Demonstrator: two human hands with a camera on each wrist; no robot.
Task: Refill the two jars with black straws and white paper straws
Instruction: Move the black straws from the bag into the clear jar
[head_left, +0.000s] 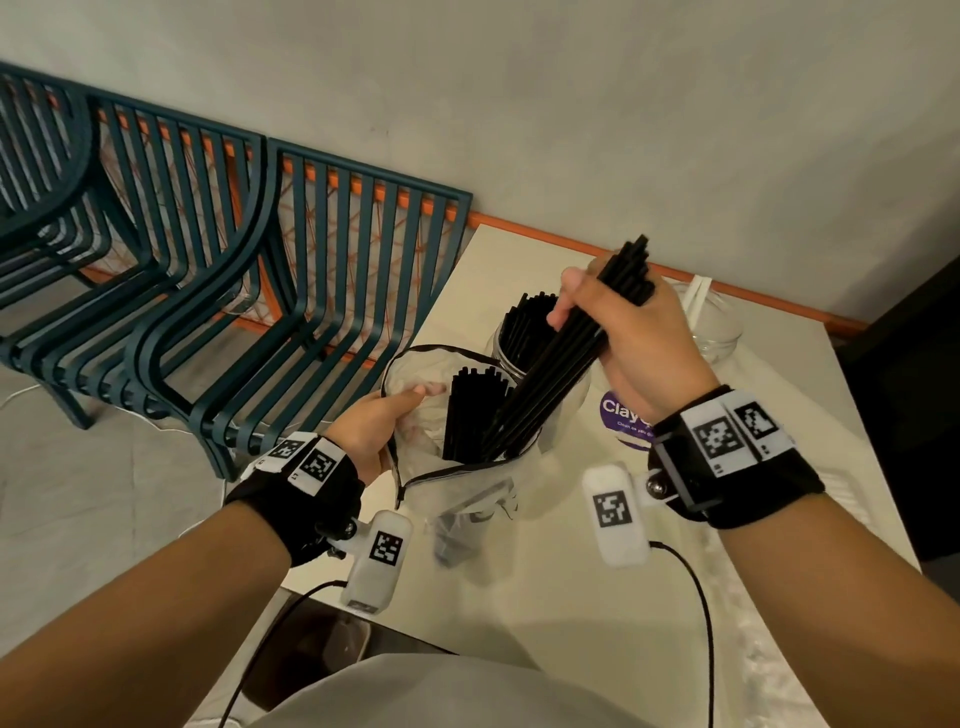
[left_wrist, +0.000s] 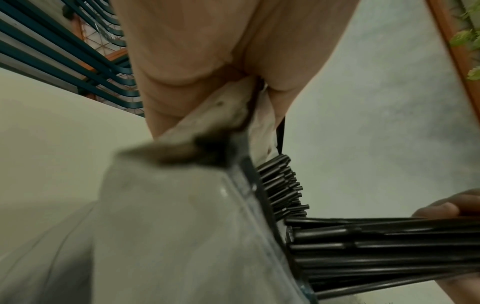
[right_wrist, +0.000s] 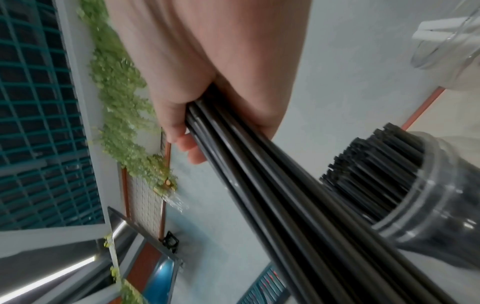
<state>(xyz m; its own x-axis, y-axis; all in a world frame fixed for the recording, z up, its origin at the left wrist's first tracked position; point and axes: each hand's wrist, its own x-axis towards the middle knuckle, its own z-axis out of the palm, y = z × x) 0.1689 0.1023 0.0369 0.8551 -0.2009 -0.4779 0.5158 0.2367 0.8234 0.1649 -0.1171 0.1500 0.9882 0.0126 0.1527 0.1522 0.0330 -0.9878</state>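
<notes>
My right hand (head_left: 613, 332) grips a bundle of black straws (head_left: 558, 364) at its upper part; the bundle's lower ends still sit inside a clear plastic bag (head_left: 415, 410). My left hand (head_left: 379, 421) pinches the bag's rim and holds it open, with more black straws (head_left: 470, 410) upright inside. Behind the bag stands a clear jar (head_left: 506, 348) partly filled with black straws (right_wrist: 371, 176). A second clear jar (head_left: 719, 322) at the far right holds white paper straws (head_left: 696, 293). The wrist views show the held bundle (right_wrist: 272, 185) and the bag (left_wrist: 182, 226) up close.
The white table (head_left: 545, 597) carries a purple round sticker (head_left: 623, 415) near my right wrist. Dark green slatted chairs (head_left: 234, 249) stand to the left against a grey wall. The table's front edge (head_left: 363, 629) runs close to my body, with cables hanging from both wrist cameras.
</notes>
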